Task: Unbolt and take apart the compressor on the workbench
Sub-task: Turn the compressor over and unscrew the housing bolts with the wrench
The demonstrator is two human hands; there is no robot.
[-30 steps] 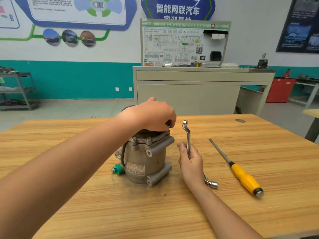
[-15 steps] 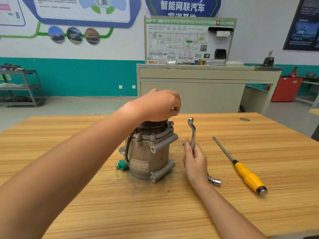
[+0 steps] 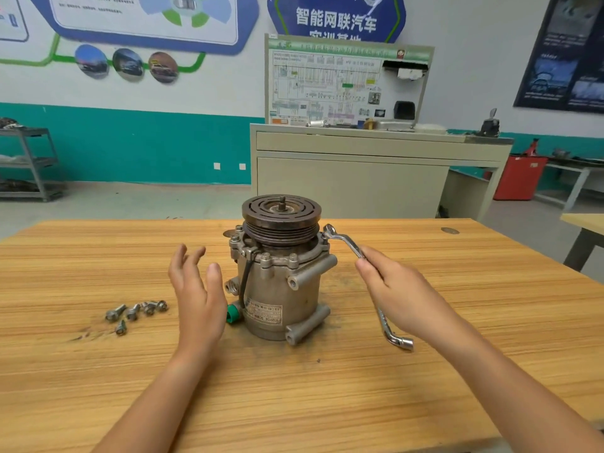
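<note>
An upright compressor [image 3: 280, 273] stands between an open left hand [image 3: 196, 289] and a right hand [image 3: 397, 294] gripping a wrench [image 3: 346, 241] (ring end touching the top flange).

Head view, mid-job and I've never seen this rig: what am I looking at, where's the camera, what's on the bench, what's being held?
No machine here: a person's two bare hands, filmed from a camera worn on their head, looking down. On the wooden workbench the compressor stands upright, grooved pulley on top. Loose bolts lie to its left. The left hand is open beside the compressor, holding nothing. The right hand grips a bent wrench, whose upper end meets the compressor near its top.
</note>
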